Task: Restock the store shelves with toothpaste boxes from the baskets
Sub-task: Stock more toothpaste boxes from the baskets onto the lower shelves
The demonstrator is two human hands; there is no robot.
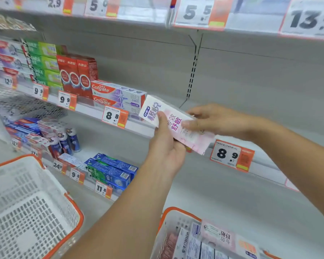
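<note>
— Grey store shelves (232, 75) fill the view, orange price tags along their front edges. What are the hands doing?

— Both grip one pink box (174, 124). The left hand (166, 146) comes from below, thumb laid across the printed face and fingers curled behind it. The right hand (211, 120) reaches in from the right, its fingers closed over the box's right half.

— Where is the box?

— In the air, just in front of the middle shelf's front edge, between the 8.8 tag (114, 116) and the 8.9 tag (231, 156). It tilts, its left end higher and nearly touching the Colgate boxes (118, 96).

— How does it look?

— Long and flat, white fading to pink, with purple and magenta characters and a small blue badge near its left end. The lower right corner is blurred.

— And the rest of that shelf?

— Toward its left end stand red boxes (77, 75), then green boxes (43, 62). To the right of the hands the shelf shows bare grey.

— The baskets?

— Two, white with orange rims. The left basket (26, 212), at the bottom left, shows only its mesh floor. The right basket (176, 217), at the bottom edge under the forearms, holds more boxes (217, 238), one with the same pink face.

— Lower down?

— Blue boxes (110, 171) lie at the lower shelf's front edge, with small bottles (67, 141) left of them.
</note>
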